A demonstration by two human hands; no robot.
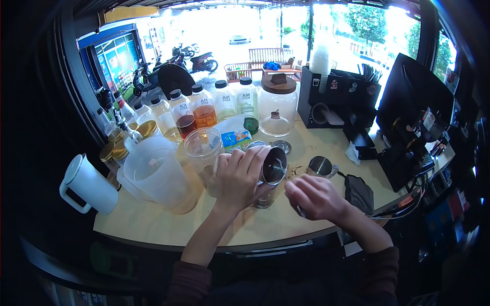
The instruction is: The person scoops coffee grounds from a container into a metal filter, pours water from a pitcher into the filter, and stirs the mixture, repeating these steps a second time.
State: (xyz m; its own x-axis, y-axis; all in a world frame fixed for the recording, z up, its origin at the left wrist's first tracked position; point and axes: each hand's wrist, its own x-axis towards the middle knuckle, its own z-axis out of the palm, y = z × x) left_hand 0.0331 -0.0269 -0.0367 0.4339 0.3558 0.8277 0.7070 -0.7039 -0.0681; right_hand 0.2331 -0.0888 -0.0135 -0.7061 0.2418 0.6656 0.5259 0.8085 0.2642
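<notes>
My left hand (240,176) is wrapped round a metal cup (274,166), tilted so that its mouth faces right and toward me. Below the cup stands a clear glass (264,200), partly hidden by my hand. My right hand (315,198) is closed just right of the cup, apart from it. A small shiny tip shows under its fingers, but what it belongs to is hidden. Behind the right hand is another metal cup (320,166) with a handle. A clear open jar (203,145) stands left of my left hand.
Bottles of coloured liquid (205,112) line the back, beside a large jar with a wooden lid (278,109). At left are a cloudy plastic pitcher (155,171) and a white jug (89,183). A dark cloth (359,194) and a black monitor (416,97) are at right.
</notes>
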